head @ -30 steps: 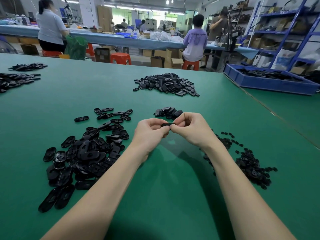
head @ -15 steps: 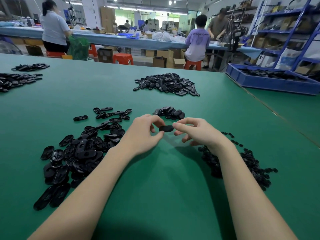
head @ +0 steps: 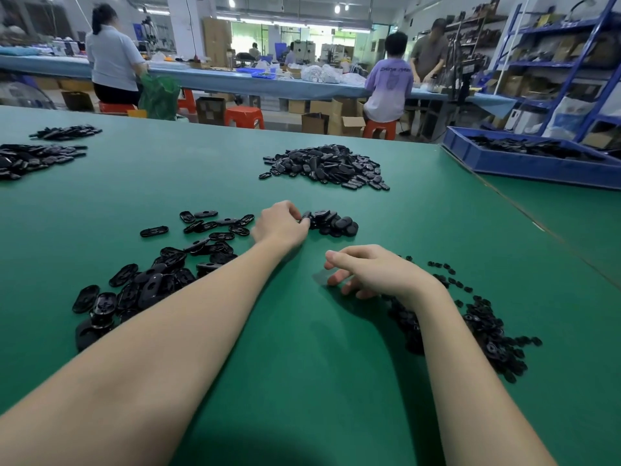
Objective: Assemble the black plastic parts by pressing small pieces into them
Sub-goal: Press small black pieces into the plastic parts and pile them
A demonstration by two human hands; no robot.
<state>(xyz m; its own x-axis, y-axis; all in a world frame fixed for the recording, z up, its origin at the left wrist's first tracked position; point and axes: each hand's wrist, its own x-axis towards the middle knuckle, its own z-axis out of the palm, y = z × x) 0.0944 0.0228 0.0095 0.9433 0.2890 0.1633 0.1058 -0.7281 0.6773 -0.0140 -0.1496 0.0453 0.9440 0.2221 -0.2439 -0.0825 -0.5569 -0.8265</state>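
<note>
Table point(head: 302, 364) first: green felt, and on it the work sorted into black heaps. Far heap point(head: 324, 167) sits well back at centre, and two more heaps lie at the far left edge; whether those are finished or raw I cannot tell. A blue tray point(head: 524, 163) at the right holds more black parts.

Nearer, the shells point(head: 148, 280), long oval pieces, spread at the left beside the left forearm, a good many of them, which I judge to be unassembled stock. The inserts point(head: 484, 324), much smaller bits, lie in a drift at the right under and beyond the right wrist, also plentiful.

The small stack point(head: 332, 223) just ahead of the hands is the modest one, and I take it to be the done pile. So, by my reading, only a small share is finished and most of the job is left.

The left hand point(head: 280, 225) reaches to the near edge of that stack, fingers curled and touching a piece there; whether it grips the piece or has let it go I cannot tell. The right hand point(head: 373, 272) hovers low over the felt near the inserts, fingers loosely curled, holding nothing I can see.
</note>
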